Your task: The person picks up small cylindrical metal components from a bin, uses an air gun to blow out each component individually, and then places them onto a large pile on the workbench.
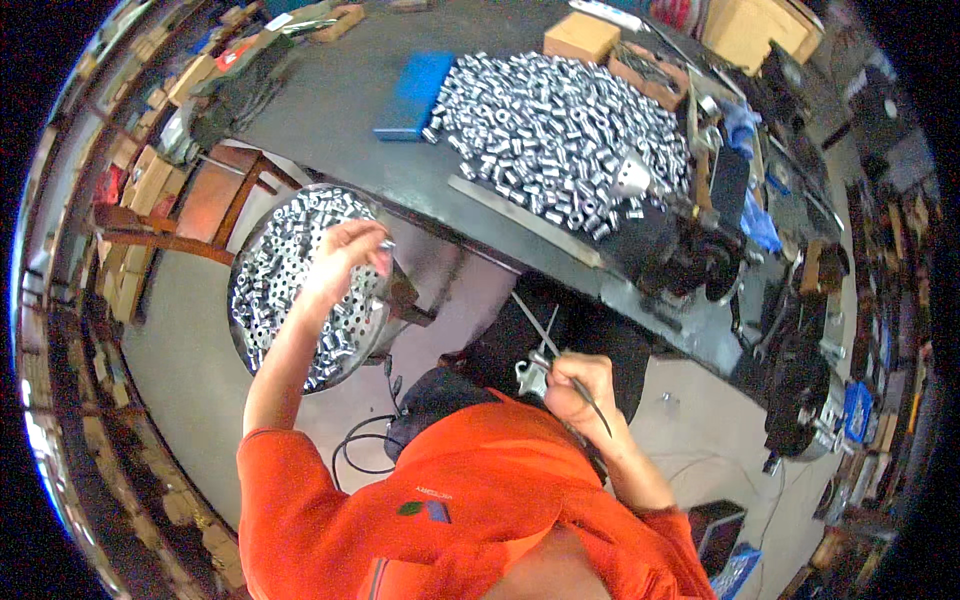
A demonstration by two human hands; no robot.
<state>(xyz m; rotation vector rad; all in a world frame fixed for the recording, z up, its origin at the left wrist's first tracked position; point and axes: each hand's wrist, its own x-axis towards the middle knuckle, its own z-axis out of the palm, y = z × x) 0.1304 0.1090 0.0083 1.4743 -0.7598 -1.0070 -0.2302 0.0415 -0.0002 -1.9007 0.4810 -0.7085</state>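
My left hand (348,255) is raised over a round, perforated metal tray (372,318) that holds many short silvery metal sleeves (258,290). Its fingers are pinched together, and a small shiny metal sleeve (388,244) shows at the fingertips. In front of my body, my right hand (582,388) is closed round a long thin metal rod-like tool (540,335), whose dark, tapering end sticks out below the fist. A pale metal piece (531,377) sits beside that fist; whether the hand touches it I cannot tell.
On the dark workbench (340,90) lies a large heap of metal sleeves (560,125), with a blue box (413,95) left of it and a flat metal bar (525,222) in front. A wooden chair (225,200) stands by the tray. Black machine parts (700,255) crowd the right.
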